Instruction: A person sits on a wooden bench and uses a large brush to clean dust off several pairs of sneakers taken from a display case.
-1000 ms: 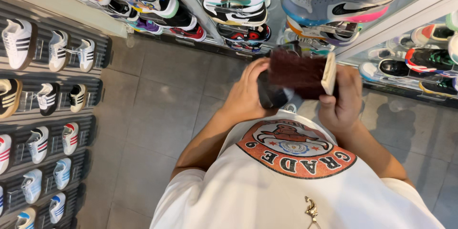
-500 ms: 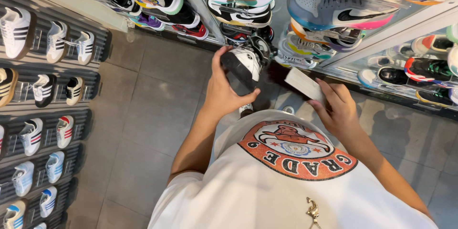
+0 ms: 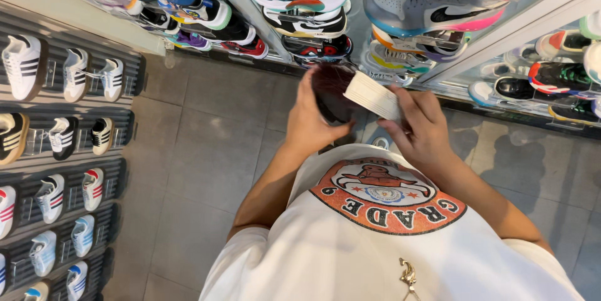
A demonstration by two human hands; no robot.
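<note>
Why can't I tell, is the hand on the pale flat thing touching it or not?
Touching. The head view shows the right hand pinching the pale ribbed pad, fingers lying on its lower edge with no gap. The left hand grips the dark shoe.

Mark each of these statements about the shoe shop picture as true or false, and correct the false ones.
1. The left hand holds a dark maroon shoe. True.
2. The right hand holds a blue sponge. False: its grip is on a pale cream, flat ribbed pad.
3. The pad lies against the shoe. True.
4. The person wears a black shirt. False: the T-shirt is white with a round orange print.
5. White striped sneakers sit on the slatted wall rack at the left. True.
6. The floor is carpeted. False: it is grey tile.
</note>
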